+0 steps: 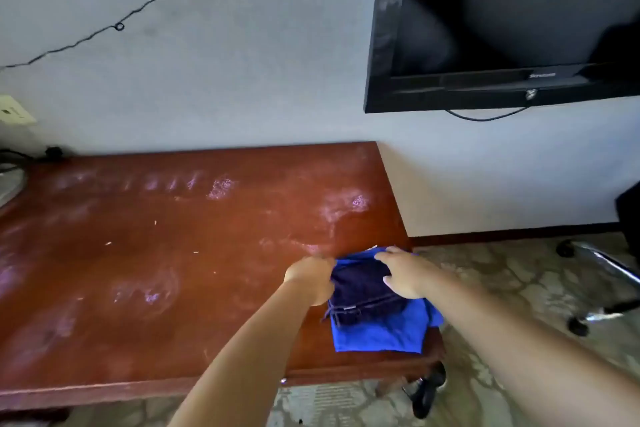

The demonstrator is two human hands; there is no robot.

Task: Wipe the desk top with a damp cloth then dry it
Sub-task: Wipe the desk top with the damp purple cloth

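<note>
A reddish-brown wooden desk top [156, 253] runs along the wall, streaked with pale damp smears and a few small crumbs. At its right front corner lies a bright blue cloth [377, 333] with a folded dark navy cloth [363, 291] on top of it. My left hand [311, 279] grips the left edge of the navy cloth with curled fingers. On that cloth's right side my right hand [407, 274] lies with spread fingers, its fingertips bent over the cloth's edge.
A black wall-mounted TV [502, 21] hangs above the desk's right end. A black cable [119, 26] runs across the wall. A wall socket [14, 111] and cords sit at far left. Chair legs with castors [595, 288] stand on the patterned floor at right.
</note>
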